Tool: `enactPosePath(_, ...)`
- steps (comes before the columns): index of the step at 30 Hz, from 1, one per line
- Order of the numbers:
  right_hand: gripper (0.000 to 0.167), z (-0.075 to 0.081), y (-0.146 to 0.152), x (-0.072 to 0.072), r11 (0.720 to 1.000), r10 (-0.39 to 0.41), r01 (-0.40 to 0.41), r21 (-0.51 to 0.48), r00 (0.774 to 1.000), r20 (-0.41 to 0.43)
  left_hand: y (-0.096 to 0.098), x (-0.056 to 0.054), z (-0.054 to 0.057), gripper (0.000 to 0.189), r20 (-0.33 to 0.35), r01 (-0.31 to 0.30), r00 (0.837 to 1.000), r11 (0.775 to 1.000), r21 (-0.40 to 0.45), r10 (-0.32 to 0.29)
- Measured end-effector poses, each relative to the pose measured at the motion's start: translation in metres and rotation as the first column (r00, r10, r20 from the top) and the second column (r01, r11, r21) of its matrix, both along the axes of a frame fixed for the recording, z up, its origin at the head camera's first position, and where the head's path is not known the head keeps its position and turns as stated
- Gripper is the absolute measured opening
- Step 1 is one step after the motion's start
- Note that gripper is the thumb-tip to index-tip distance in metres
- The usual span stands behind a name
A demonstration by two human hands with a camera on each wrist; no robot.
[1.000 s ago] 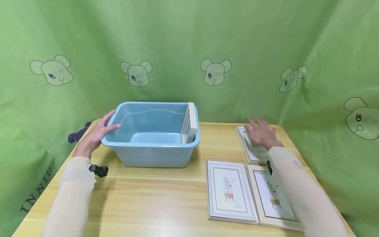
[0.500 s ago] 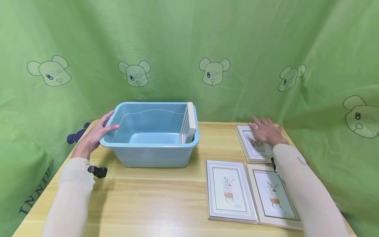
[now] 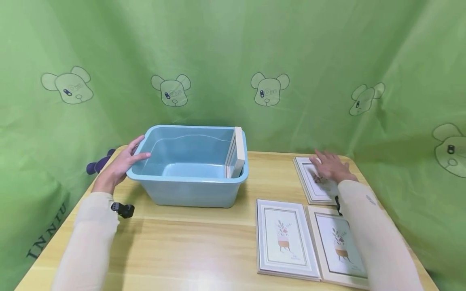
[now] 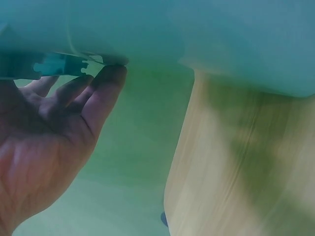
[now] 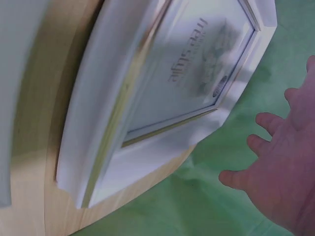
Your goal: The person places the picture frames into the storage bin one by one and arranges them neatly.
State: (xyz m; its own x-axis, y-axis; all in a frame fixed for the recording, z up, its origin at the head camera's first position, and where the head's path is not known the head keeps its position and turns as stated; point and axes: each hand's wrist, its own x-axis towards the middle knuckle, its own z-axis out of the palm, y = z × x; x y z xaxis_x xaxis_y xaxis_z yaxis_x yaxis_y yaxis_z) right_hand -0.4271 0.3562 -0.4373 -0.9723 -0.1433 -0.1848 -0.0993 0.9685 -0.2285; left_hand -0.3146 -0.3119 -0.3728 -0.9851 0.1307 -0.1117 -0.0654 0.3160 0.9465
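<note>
White frame [image 3: 316,186] beneath the right hand [image 3: 330,166], whose fingers are spread, holding nothing; probably light, stiff, slick-faced and breakable, best gripped by its side edges; left hand [image 3: 125,163] grips blue tub [image 3: 189,194].

Green fabric curtain [image 3: 218,36], creased, encloses the far, left and right edges of a pale wood-grain rectangular table [image 3: 174,250] with rounded far corners. Outlined bear heads [image 3: 270,92] mark the curtain; dark lettering [image 3: 46,232] lies beyond the left edge. Pale glare [image 3: 204,279] shows toward the near edge.
</note>
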Motion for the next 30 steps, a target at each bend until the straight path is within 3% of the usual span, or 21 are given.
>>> enactPosePath(16,0.083,-0.018,-0.006,-0.014,1.0,-0.006,0.005,0.017,0.997,0.081,0.0,-0.001,0.001,0.091,-0.008,0.01,1.0,1.0,-0.014,-0.01)
enactPosePath(21,0.075,-0.025,-0.005,-0.016,1.0,-0.011,0.008,0.027,0.995,0.099,-0.001,-0.002,0.002,0.091,-0.012,0.01,1.0,0.999,-0.033,-0.01)
enactPosePath(30,0.057,-0.025,-0.008,-0.019,0.994,0.026,-0.031,0.105,0.998,0.054,-0.002,0.0,0.0,0.091,-0.003,0.0,1.0,1.0,-0.027,0.0)
